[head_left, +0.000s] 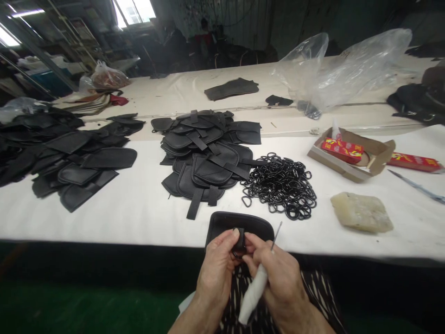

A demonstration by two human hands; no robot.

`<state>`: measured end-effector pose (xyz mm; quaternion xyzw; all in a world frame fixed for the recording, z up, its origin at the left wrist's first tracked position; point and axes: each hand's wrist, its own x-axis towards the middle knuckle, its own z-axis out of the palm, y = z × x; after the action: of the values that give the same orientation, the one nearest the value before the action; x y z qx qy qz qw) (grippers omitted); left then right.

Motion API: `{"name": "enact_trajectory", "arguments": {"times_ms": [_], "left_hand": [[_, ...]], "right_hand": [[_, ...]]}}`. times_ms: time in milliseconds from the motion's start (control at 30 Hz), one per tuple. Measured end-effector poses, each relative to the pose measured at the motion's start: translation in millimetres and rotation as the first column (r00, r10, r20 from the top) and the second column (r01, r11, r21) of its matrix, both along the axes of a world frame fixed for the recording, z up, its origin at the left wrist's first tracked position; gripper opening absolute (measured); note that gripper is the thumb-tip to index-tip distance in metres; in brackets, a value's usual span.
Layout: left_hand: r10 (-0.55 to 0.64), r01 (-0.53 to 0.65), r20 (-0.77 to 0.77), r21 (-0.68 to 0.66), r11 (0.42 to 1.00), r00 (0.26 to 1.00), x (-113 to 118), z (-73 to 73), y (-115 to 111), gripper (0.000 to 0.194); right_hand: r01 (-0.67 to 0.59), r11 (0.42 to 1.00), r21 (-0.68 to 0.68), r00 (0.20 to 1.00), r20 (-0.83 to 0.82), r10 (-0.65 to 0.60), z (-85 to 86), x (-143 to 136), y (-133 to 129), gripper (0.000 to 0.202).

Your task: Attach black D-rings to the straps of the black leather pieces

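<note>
A black leather-like piece with a rounded edge lies at the table's front edge. My left hand pinches its short black strap between thumb and fingers, the strap folded over. A dark ring, partly hidden, shows at the bottom of the fold. The fingertips of my right hand touch the strap's other side. That same hand also grips an awl-like tool, its white wrapped handle across the palm and its thin metal shaft pointing up and away. Just beyond lies a heap of black D-rings.
Similar black pieces are piled at the middle and left. To the right are a yellowish block, a cardboard box with red packets, and scissors-like blades. Clear plastic bags stand farther back.
</note>
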<state>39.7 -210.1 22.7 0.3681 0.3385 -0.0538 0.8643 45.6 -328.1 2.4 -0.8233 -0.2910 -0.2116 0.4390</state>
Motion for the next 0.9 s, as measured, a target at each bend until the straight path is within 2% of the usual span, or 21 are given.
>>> {"name": "enact_trajectory", "arguments": {"times_ms": [133,300,600,800,900], "left_hand": [[0.047,-0.047,-0.011,-0.010,0.999,0.999,0,0.7,-2,0.020],[-0.005,0.005,-0.010,0.009,1.000,1.000,-1,-2.5,-1,0.022],[-0.053,0.047,0.035,0.160,0.986,0.998,-4,-7.8,-2,0.023],[-0.068,0.060,0.041,0.179,0.982,0.997,-2,-9.6,-1,0.024],[-0.071,0.063,0.043,0.160,0.985,0.997,-1,-8.1,-2,0.024]], "right_hand": [[-0.002,1.000,0.005,1.000,-0.008,0.002,-5.5,-1,6,0.010],[0.019,0.998,-0.062,1.000,0.018,-0.018,-5.6,-4,7,0.014],[0.103,0.967,-0.233,0.986,0.151,-0.069,-0.4,-5,11,0.024],[0.089,0.973,-0.214,0.989,0.132,-0.061,-3.8,-4,8,0.019],[0.009,0.992,-0.123,0.999,0.046,-0.003,-4.6,-2,3,0.014]]}}
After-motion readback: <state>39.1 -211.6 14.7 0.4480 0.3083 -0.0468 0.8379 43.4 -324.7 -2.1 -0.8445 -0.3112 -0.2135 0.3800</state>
